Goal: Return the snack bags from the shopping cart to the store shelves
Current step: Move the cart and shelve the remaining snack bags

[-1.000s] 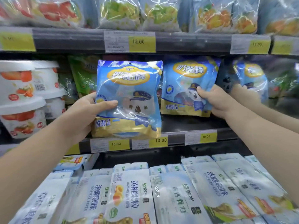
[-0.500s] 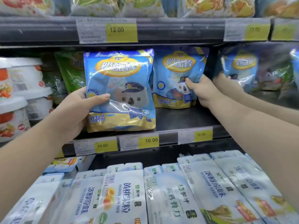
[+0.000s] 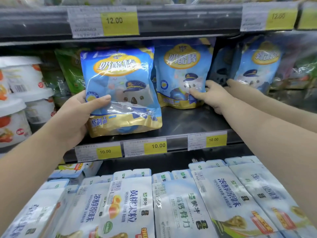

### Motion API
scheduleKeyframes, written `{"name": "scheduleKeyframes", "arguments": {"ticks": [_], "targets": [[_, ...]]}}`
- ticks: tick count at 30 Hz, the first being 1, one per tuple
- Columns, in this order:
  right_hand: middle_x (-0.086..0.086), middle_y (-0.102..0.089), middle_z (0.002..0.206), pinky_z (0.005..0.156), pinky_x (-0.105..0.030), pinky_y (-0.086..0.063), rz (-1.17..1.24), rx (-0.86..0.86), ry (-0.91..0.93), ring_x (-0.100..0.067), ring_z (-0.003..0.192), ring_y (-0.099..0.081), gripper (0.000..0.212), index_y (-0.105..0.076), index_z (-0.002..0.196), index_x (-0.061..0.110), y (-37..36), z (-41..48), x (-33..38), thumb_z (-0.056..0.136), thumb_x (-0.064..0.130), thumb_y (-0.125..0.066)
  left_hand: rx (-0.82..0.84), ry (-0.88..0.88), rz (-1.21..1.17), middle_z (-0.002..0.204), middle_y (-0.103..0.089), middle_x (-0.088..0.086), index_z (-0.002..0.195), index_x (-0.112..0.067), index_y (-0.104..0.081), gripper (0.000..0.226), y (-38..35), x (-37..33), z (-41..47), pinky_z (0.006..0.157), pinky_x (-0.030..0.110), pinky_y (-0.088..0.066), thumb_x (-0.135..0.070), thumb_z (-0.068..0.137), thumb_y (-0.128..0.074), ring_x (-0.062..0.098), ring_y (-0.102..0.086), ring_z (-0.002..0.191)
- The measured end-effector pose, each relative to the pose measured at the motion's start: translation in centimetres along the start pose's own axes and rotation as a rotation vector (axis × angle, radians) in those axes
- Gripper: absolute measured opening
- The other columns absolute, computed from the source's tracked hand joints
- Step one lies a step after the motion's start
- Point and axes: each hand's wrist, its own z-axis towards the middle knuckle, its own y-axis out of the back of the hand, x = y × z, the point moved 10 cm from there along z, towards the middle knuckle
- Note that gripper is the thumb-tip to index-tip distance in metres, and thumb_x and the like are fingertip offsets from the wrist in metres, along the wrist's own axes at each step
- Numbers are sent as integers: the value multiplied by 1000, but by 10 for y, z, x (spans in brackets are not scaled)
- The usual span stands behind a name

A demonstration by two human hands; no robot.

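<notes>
The left hand (image 3: 75, 115) grips a blue and gold snack bag (image 3: 120, 91) by its left edge, thumb across the front, fingers hidden behind. The bag stands upright at the front of the dark middle shelf (image 3: 192, 121), its bottom at the shelf's lip. The right hand (image 3: 214, 95) reaches further in, fingers loosely spread and touching the lower right of a second, matching bag (image 3: 181, 73) standing on the shelf; whether it grips it cannot be told. A third matching bag (image 3: 257, 66) stands further right. Yellow price tags (image 3: 155, 146) line the shelf edge. White pouches (image 3: 171, 200) fill the shelf below.
</notes>
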Motion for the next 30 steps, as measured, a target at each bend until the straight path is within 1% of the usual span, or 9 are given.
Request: {"name": "scheduleKeyframes", "arguments": {"ticks": [3, 5, 7, 10, 14, 16, 21, 25, 30], "targets": [[-3, -73, 110, 76, -20, -54, -124, 15, -8, -15, 99, -70, 52, -63, 120, 9, -2, -7, -1, 77, 22, -89, -14, -8, -5, 110, -75, 7, 123, -14, -65, 66, 4, -2, -4, 74, 35, -61, -34, 61, -79, 24, -74, 95], [-6, -71, 116, 95, -34, -55, -159, -2, -32, -21, 108, -68, 48, -61, 115, 11, -2, -9, -2, 76, 19, -90, -10, -6, 3, 108, -76, 7, 122, -15, -66, 64, 6, -4, -7, 73, 35, -62, -34, 62, -79, 23, -74, 92], [-7, -70, 115, 104, -41, -51, -232, -8, -27, -24, 111, -67, 42, -58, 107, 17, -4, -11, 2, 78, 19, -88, 2, 2, 15, 108, -75, 8, 122, -14, -65, 56, 7, -5, -10, 76, 37, -62, -30, 70, -76, 24, -74, 93], [-9, -72, 119, 103, -43, -51, -355, -45, -36, -27, 113, -67, 41, -64, 108, 18, -6, -9, 4, 77, 30, -88, 7, 6, 29, 109, -75, 9, 121, -13, -66, 40, 8, -9, -14, 78, 37, -61, -22, 82, -70, 24, -74, 92], [-9, -72, 118, 94, -35, -51, -440, -90, -74, -29, 113, -66, 50, -67, 116, 9, -3, -6, 1, 79, 36, -86, 14, -1, 42, 106, -76, 9, 116, -15, -67, 31, 9, -13, -15, 72, 34, -62, -18, 85, -68, 23, -74, 89], [-10, -69, 121, 88, -32, -47, -460, -116, -100, -31, 116, -64, 54, -64, 121, 8, 2, -8, -1, 81, 37, -85, 9, 0, 36, 106, -76, 8, 114, -17, -67, 32, 11, -12, -15, 71, 34, -62, -20, 82, -69, 22, -75, 88], [-14, -64, 132, 85, -30, -41, -531, -177, -144, -34, 124, -59, 63, -57, 131, 5, 13, -7, -3, 84, 41, -80, -1, 5, 12, 105, -76, 8, 109, -19, -69, 43, 13, -9, -16, 75, 37, -62, -28, 68, -76, 22, -75, 88], [-14, -63, 133, 84, -30, -41, -545, -148, -159, -35, 124, -59, 67, -55, 133, 5, 9, -10, -4, 84, 46, -78, -3, 11, 29, 108, -75, 8, 117, -17, -66, 34, 11, -10, -17, 79, 39, -61, -21, 84, -69, 25, -74, 92], [-12, -67, 128, 83, -29, -44, -531, -102, -147, -32, 118, -62, 65, -59, 130, 8, 8, -16, 0, 82, 48, -79, 11, 11, 44, 111, -74, 11, 124, -12, -63, 36, 0, -11, -16, 79, 38, -61, -18, 88, -68, 28, -72, 96]]}}
